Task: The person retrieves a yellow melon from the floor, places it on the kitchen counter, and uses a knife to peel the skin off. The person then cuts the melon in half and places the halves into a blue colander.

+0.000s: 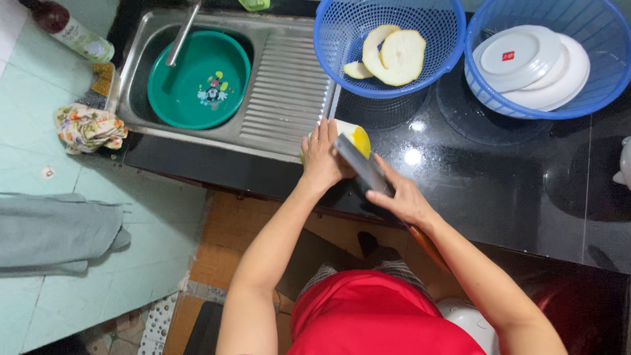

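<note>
On the black worktop (499,177), left hand (321,161) closed around a yellow fruit (358,139), right hand (404,199) gripped a knife (361,164), blade lay diagonal, pointed up-left across the fruit.

A bowl (199,80) sits in the sink (276,105), left of two baskets (389,46) on the counter (499,177).

Held under the left hand (322,158), a round pale-yellow fruit (355,137), partly peeled, white pith showing at its top, resting on the black counter just beside the sink edge. Across it, tilted, a wide grey knife blade (360,164), gripped by the right hand (401,197), with brown handle behind the wrist.
</note>
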